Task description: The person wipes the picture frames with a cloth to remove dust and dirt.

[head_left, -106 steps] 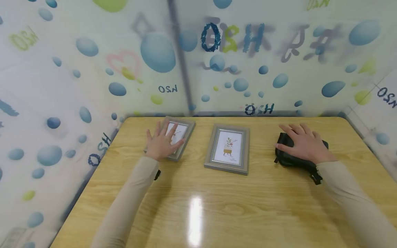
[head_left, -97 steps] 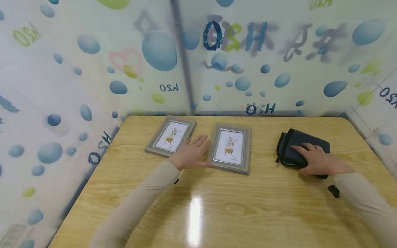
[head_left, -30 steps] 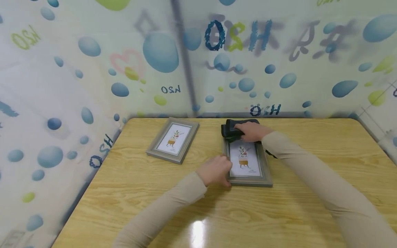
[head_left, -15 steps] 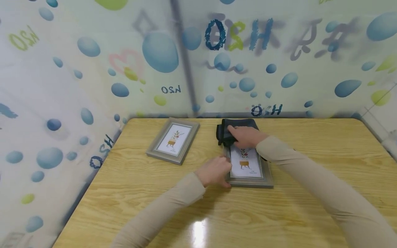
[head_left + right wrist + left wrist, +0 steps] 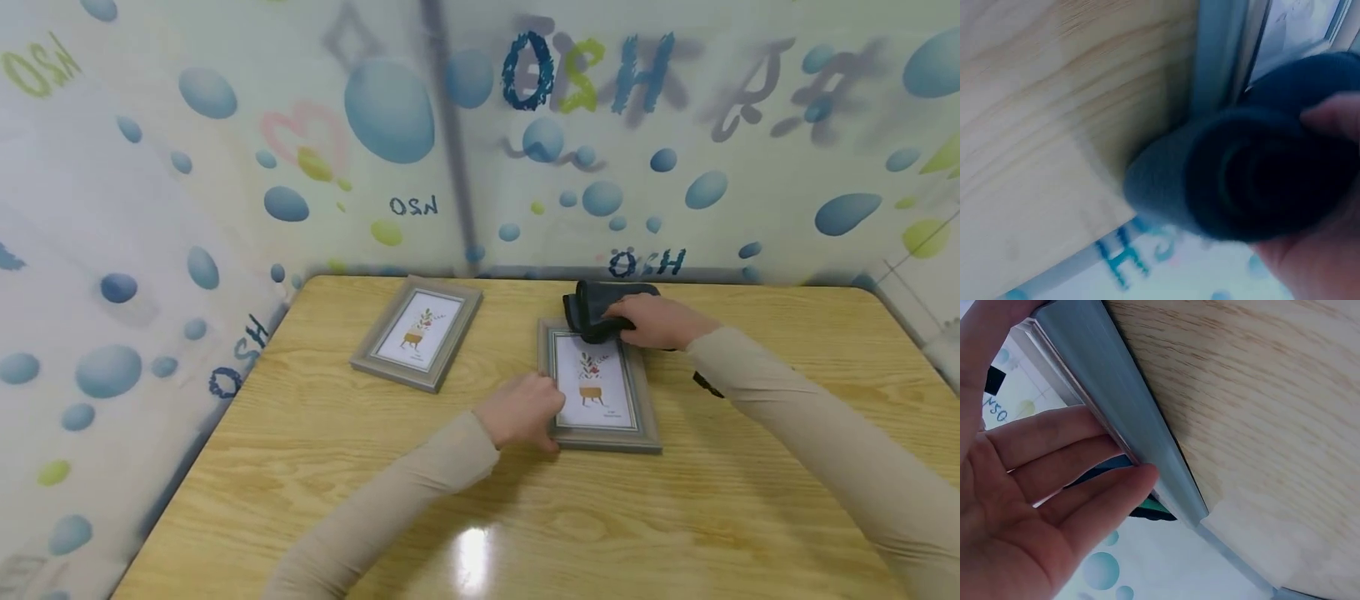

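A grey picture frame [image 5: 600, 439] with a flower-pot print lies face up in the middle of the table. My left hand [image 5: 521, 411] holds it at the near left corner, fingers along the left edge and thumb at the bottom. In the left wrist view the fingertips [image 5: 1144, 478] rest against the frame's side [image 5: 1116, 381]. My right hand [image 5: 660, 321] grips a dark folded cloth [image 5: 596, 307] over the frame's far edge, hiding that edge. The cloth [image 5: 1160, 172] bulges in a thick fold past the frame's side in the right wrist view.
A second grey picture frame [image 5: 390, 379], similar print up, lies at the table's far left. The wooden table [image 5: 360, 467] meets a patterned wall [image 5: 495, 192] along its far edge. Another patterned wall [image 5: 150, 250] runs up the left side.
My right hand has brought the cloth from the right onto the middle frame, lately sliding it right along the far edge. My left hand has left the left frame for the middle one, now nearer me.
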Demonstrator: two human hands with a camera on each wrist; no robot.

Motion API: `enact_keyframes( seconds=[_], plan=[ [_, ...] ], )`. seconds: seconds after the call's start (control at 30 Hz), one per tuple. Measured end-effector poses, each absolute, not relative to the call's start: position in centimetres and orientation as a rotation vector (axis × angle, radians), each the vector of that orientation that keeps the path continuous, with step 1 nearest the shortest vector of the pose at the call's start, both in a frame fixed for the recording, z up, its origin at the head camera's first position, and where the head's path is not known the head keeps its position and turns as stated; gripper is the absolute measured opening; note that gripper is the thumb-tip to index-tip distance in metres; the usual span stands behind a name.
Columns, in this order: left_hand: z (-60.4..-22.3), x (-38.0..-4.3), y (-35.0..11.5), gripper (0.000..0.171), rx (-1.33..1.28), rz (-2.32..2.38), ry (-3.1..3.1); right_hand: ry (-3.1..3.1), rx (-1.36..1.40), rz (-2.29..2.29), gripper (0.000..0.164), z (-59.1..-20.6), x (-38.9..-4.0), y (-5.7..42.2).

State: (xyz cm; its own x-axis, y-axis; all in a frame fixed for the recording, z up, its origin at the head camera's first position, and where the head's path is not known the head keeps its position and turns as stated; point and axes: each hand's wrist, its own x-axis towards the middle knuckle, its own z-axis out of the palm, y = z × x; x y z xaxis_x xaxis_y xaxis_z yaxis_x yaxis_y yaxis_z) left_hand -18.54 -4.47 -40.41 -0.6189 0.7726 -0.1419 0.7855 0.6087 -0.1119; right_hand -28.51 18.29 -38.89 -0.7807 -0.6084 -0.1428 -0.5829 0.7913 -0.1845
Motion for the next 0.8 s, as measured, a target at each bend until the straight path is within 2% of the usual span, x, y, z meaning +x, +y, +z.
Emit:
enact_keyframes(
  seconds=[0.13,0.3,0.4,0.5,0.8],
  plan=[
    [-40.4,-18.6,-4.5,0.042,1.355,-0.261,2.746,2.789,-0.905,-0.131,0.034,-39.1,-28.3,16.2],
    [-40.6,-18.8,-4.3,0.041,1.394,-0.278,2.728,2.763,-0.996,-0.02,0.041,-39.4,-27.8,12.0],
    [-40.7,-18.9,-4.3,0.04,1.401,-0.273,2.727,2.776,-1.039,0.044,0.046,-39.8,-27.4,11.1],
    [-40.7,-18.9,-4.4,0.04,1.395,-0.269,2.733,2.842,-1.032,0.058,0.049,-40.2,-27.0,12.0],
    [-40.3,-18.6,-4.9,0.04,1.39,-0.265,2.755,2.917,-0.835,-0.183,0.043,-41.0,-27.9,17.6]
  ],
)
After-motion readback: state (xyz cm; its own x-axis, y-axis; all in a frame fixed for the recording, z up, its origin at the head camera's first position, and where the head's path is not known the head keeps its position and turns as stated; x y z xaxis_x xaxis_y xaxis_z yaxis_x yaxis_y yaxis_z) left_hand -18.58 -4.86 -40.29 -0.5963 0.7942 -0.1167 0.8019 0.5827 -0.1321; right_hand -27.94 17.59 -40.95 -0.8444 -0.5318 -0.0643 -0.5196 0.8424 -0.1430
